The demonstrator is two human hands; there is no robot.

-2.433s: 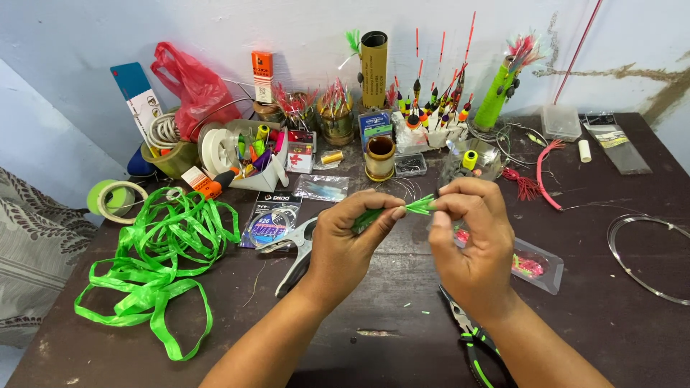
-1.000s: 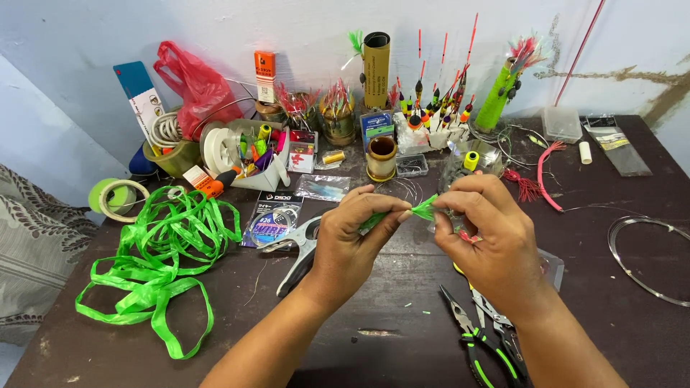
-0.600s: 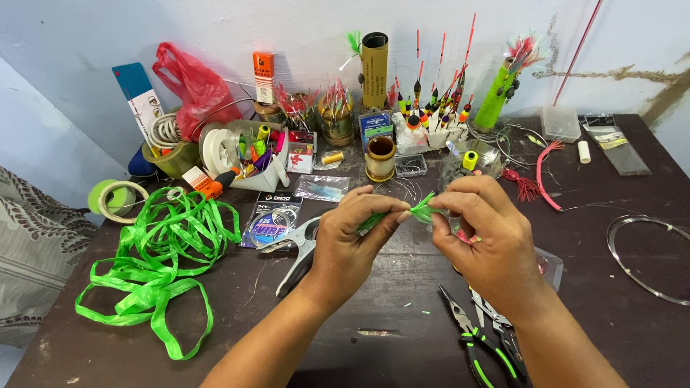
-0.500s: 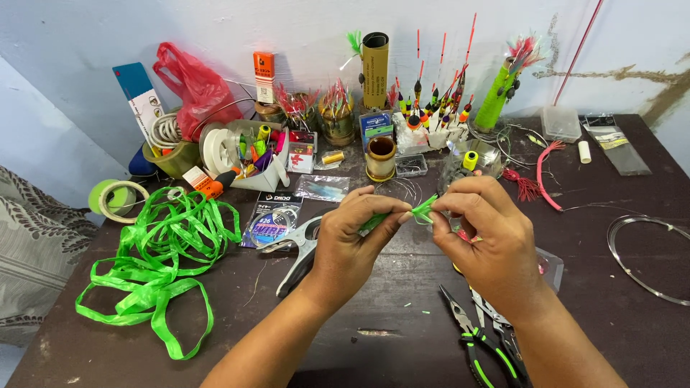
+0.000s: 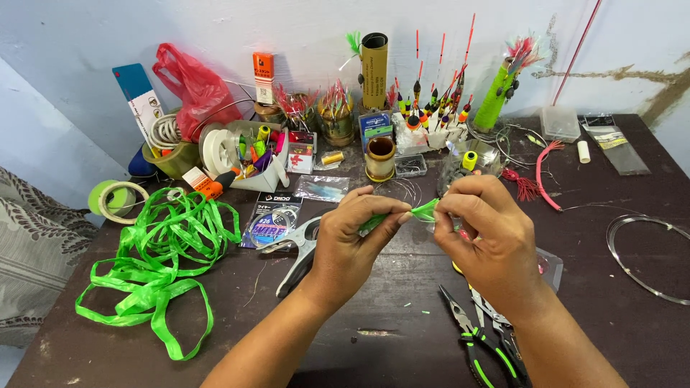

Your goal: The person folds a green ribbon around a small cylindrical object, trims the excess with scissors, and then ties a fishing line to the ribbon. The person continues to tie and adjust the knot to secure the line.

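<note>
My left hand and my right hand meet above the middle of the dark table. Between their fingertips they pinch a short piece of bright green plastic ribbon; the left fingers hold its left end, the right thumb and forefinger its right end. Most of the piece is hidden inside the fingers. Under the left hand lie grey metal pliers.
A loose heap of green ribbon lies at the left beside a tape roll. Black-and-green pliers lie by my right wrist. Fishing floats, spools, a red bag and small packets crowd the back. A wire coil is at the right.
My right hand has drifted slightly right and down, uncovering the black-and-green pliers. Both hands keep their pinch on the green ribbon piece.
</note>
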